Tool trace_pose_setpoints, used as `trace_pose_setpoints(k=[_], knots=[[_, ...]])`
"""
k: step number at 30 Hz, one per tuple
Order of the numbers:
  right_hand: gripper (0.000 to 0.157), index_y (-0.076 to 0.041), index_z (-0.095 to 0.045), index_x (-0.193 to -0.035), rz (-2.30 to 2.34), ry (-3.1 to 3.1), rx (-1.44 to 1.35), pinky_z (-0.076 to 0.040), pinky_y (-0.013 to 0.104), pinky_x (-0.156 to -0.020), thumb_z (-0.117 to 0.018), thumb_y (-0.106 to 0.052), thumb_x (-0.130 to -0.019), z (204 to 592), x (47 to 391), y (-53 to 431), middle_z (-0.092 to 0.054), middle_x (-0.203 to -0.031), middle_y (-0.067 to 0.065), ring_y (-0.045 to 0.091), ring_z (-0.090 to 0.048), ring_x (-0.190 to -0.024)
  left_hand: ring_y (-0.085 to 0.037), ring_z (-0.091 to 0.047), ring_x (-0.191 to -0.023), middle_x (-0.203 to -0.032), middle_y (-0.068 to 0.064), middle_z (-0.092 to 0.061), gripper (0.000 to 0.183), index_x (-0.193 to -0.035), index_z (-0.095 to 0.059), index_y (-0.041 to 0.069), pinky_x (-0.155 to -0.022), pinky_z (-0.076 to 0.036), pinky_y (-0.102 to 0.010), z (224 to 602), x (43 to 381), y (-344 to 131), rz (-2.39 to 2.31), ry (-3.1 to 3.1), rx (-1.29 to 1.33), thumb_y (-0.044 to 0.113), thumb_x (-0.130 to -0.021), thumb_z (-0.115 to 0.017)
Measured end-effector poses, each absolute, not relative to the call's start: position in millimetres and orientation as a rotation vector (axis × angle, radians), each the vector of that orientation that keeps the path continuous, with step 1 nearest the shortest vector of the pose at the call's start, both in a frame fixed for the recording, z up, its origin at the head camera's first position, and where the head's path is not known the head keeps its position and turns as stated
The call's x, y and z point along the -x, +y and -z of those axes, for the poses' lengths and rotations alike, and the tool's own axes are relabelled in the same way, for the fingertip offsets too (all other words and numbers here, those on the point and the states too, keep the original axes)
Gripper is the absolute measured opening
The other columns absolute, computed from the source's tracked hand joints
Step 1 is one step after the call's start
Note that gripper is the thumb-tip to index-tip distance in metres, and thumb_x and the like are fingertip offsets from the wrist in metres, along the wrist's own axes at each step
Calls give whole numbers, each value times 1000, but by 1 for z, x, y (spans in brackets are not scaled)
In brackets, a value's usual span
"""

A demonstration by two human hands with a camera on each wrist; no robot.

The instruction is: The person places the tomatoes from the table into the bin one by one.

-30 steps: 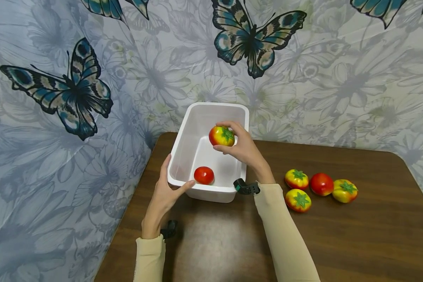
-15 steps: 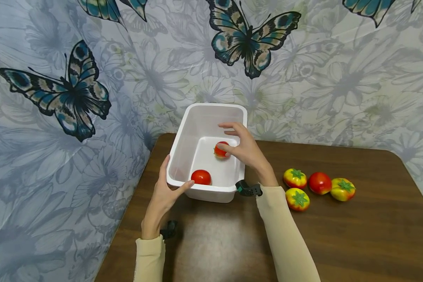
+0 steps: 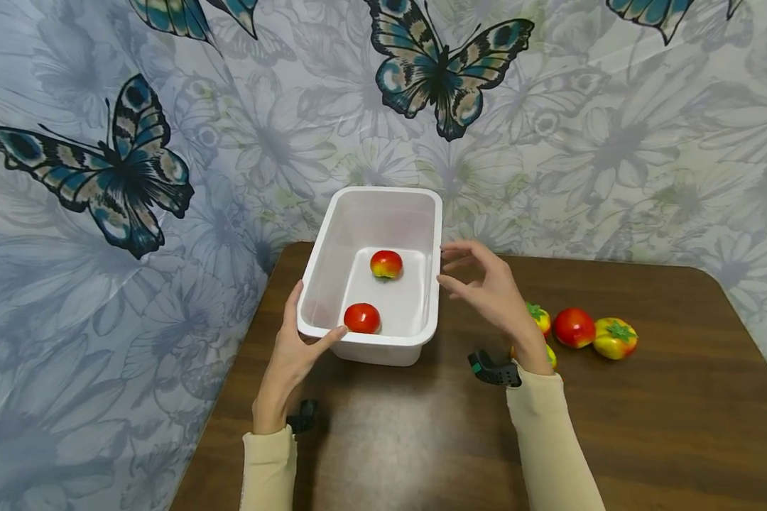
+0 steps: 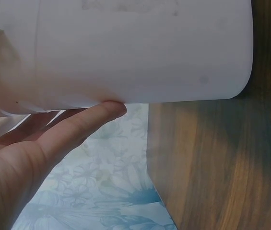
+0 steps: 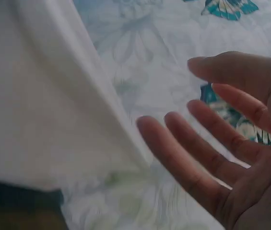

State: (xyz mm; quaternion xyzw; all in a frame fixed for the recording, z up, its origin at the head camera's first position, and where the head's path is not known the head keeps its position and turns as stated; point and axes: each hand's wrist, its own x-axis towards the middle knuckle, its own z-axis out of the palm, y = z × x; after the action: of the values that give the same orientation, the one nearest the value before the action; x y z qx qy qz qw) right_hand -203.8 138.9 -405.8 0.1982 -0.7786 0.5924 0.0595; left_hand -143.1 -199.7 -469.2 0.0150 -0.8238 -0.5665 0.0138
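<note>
In the head view a white plastic tub (image 3: 383,349) stands on the table. Two artificial-looking tomatoes lie inside: a red-and-yellow tomato (image 3: 386,264) near the middle and a red tomato (image 3: 361,319) by the near wall. My left hand (image 3: 294,358) grips the tub's near left corner, thumb at the front rim, fingers along the outer side; the left wrist view shows straight fingers (image 4: 85,125) against the wall. Just outside the tub's right rim is my right hand (image 3: 482,287), its fingers spread and holding nothing, as the right wrist view of the fingers (image 5: 193,153) confirms.
On the brown table (image 3: 677,426), right of the tub, lie a red tomato (image 3: 574,327) and a yellow-red tomato (image 3: 616,338). Two more are partly hidden behind the right wrist, one a yellow tomato (image 3: 540,318). Butterfly-patterned wallpaper (image 3: 550,177) rises directly behind the tub.
My right hand has let go of the red-and-yellow tomato inside the tub and moved out to the right over the rim. The left hand keeps its hold on the tub.
</note>
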Motion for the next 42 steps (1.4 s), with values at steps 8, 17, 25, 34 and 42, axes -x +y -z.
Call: trace_pose_setpoints(k=[8, 17, 25, 34, 42], knots=[[39, -8, -68, -127, -1351, -2465, -460, -55, 23, -79, -81, -3, -90, 461, 184, 199, -70, -111, 9, 26, -66, -97, -39, -44, -134, -157, -15, -39, 109, -169, -12, 27, -110, -43, -58, 465, 143, -204, 1797, -2551, -35, 26, -88, -86], [47, 1, -67, -126, -1074, -2700, -335, -52, 54, -86, -87, -6, -84, 516, 153, 254, -61, -116, 21, 39, -59, -103, -38, -44, -135, -159, -14, -37, 111, -169, -11, 28, -110, -44, -57, 467, 144, -202, 1774, -2556, -39, 27, -87, -87], [56, -7, -68, -129, -966, -2901, -176, -51, 61, -84, -90, -32, -84, 527, 127, 270, -57, -120, 16, 36, -56, -105, -37, -41, -137, -162, -13, -34, 111, -169, -10, 27, -114, -38, -61, 467, 143, -201, 1741, -2577, -53, 31, -88, -86], [61, -10, -64, -132, -958, -2945, -182, -49, 74, -86, -92, -28, -82, 534, 120, 271, -54, -125, 15, 41, -58, -112, -38, -42, -136, -160, -12, -35, 112, -169, -11, 26, -111, -43, -59, 469, 143, -197, 1782, -2550, -40, 28, -87, -87], [59, -9, -62, -130, -934, -2952, -170, -50, 72, -86, -91, -23, -81, 535, 120, 266, -56, -123, 16, 40, -60, -108, -41, -41, -137, -160, -12, -35, 111, -169, -11, 26, -110, -44, -61, 470, 143, -196, 1809, -2539, -28, 28, -87, -86]])
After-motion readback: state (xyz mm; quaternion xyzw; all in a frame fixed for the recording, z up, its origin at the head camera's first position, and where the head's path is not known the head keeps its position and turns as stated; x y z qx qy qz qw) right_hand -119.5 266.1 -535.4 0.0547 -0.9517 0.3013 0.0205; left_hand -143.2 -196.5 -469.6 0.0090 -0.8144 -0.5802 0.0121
